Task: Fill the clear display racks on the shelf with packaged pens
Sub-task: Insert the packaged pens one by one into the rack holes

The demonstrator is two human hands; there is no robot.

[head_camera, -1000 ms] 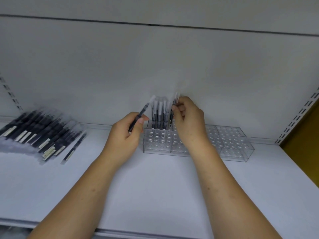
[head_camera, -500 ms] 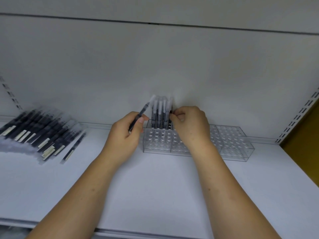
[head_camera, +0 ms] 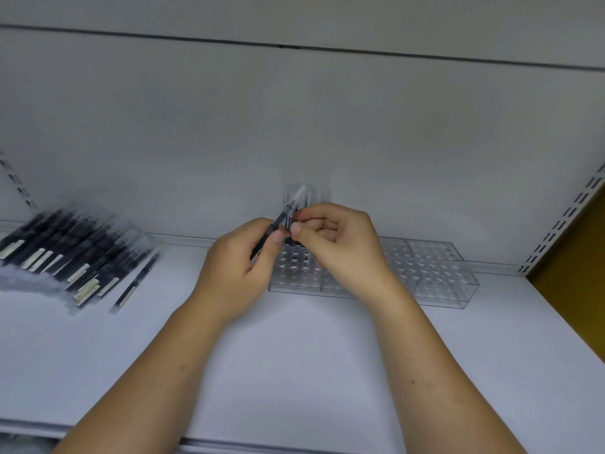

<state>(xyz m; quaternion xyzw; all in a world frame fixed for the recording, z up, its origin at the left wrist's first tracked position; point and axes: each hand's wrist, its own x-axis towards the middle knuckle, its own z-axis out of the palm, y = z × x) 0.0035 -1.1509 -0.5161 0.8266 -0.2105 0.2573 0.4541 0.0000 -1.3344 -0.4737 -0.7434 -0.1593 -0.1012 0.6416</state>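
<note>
- Your left hand [head_camera: 239, 267] holds one packaged pen [head_camera: 281, 221] tilted, its top leaning up and to the right over the rear left corner of the clear display racks [head_camera: 435, 273]; the fingers [head_camera: 277, 236] are clamped on the pen's lower barrel.
- Your right hand [head_camera: 340, 247] sits just beside the left, above the left part of the racks; its thumb and forefinger are pinched together at the tilted pen, close to the left thumb. Whether they grip that pen or one behind it, you cannot tell, as this spot is blurred.
- A few pens [head_camera: 307, 198] stand upright in the rear left holes of the racks, partly hidden behind your hands.
- The racks rest on the white shelf [head_camera: 294, 371], against its back panel; the holes to the right stand unfilled.
- A loose pile of packaged pens [head_camera: 65, 253] lies flat on the shelf, well apart to the left of the racks.
</note>
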